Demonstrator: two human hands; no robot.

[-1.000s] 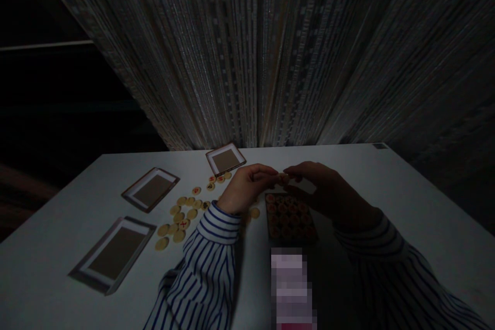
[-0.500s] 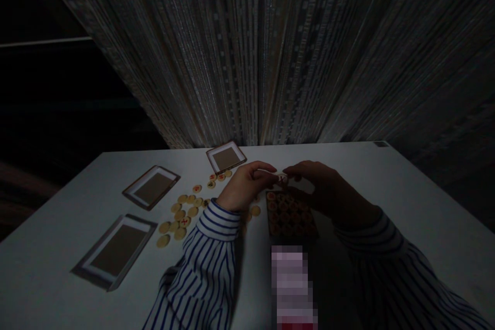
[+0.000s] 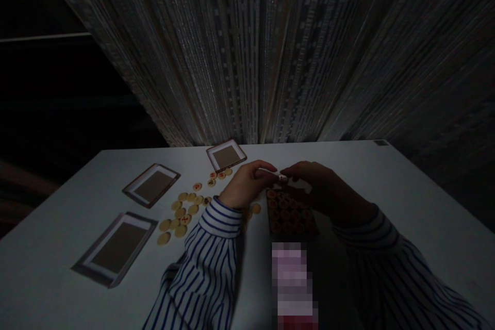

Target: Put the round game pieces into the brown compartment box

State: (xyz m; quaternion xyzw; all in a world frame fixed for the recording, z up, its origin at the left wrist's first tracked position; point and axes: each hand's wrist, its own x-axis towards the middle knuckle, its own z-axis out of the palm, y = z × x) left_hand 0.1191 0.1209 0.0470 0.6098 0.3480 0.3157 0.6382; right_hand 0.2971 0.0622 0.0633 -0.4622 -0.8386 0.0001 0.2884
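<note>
Over the far end of the box, a small round xiangqi piece with a red mark is held up between the fingertips of both hands. The thumb and fingers of my left hand pinch it from the left. From the right, the fingertips of my right hand close on it; that hand is in shadow. Below sits a dark open box packed with rows of round pieces. Loose xiangqi pieces lie left of my left wrist, some plain side up, some showing red or dark characters. My left hand partly hides a few others.
Three framed flat panels lie to the left: a far one, a middle one and a near one. A pixelated pink object is in front of the box. A patterned curtain hangs behind the white table.
The piece between my fingertips has turned, and its face now shows less, with a red mark visible. Both hands stay in nearly the same place.
</note>
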